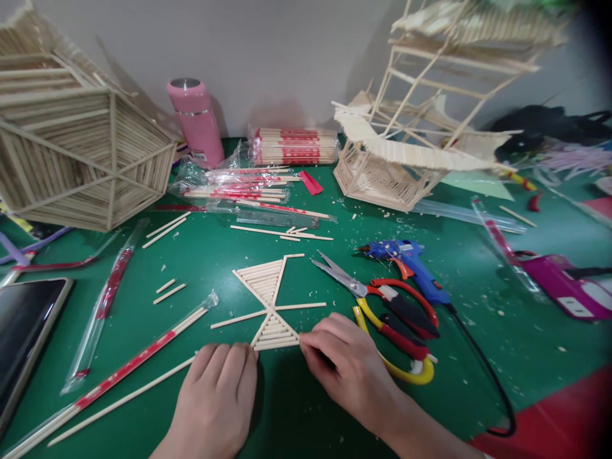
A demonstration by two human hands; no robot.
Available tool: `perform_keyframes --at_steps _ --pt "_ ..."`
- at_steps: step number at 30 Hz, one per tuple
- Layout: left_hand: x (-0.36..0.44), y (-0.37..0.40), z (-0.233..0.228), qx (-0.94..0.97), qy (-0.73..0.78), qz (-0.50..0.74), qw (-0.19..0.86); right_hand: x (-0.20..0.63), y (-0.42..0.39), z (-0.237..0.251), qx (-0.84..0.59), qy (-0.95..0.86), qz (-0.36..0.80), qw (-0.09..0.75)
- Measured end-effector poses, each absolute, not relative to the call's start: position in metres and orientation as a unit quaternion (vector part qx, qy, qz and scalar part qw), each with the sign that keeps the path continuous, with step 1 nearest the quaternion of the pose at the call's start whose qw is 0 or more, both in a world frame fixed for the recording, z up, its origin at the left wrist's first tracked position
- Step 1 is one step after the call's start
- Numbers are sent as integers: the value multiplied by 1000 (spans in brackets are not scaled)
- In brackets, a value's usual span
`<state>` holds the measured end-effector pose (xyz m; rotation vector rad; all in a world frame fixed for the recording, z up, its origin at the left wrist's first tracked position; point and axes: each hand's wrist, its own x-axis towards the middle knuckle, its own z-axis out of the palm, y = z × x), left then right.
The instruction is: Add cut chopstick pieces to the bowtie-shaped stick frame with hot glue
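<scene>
Fingertips (306,341) of the right hand (347,370) pinched the right end of the nearest stick in the stick panel (270,306), a flat hourglass-shaped piece of glued chopsticks that lay on the green table (478,319) just beyond both hands. The left hand (217,395) lay palm down, its fingers bent loosely and grasping nothing, the fingertips touching the table just beside the panel's near left corner. Two long crossing sticks formed the panel's frame; a third ran level through the crossing point.

Left of the left hand lay a bare chopstick (119,401) and a wrapped chopstick pair (134,360) in clear and red plastic, both slanting toward the panel. A tablet (23,331) rested at the left edge.

Right of the right hand lay yellow-handled shears (382,344), partly under the wrist, and red-handled scissors (373,296) with blades apart, pointing toward the panel's far end. Just beyond them lay a blue glue gun (411,264), its black cord (482,370) looping toward the near right.

Farther back, loose sticks and opened chopstick packets (239,185) were scattered at mid-table. Against the wall stood a pink flask (196,121) and a sealed bundle of chopsticks (294,146). A large hexagonal stick basket (81,153) stood at far left; a stick-built pavilion model (411,140) stood at far right.
</scene>
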<state>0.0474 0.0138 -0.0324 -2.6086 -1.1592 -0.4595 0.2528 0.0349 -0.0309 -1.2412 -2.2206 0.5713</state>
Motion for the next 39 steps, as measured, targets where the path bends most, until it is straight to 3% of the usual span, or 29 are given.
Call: perform_keyframes --at_steps 39 --pt "53 16 -28 -887 -404 -185 131 253 35 -31 -454 -823 208 270"
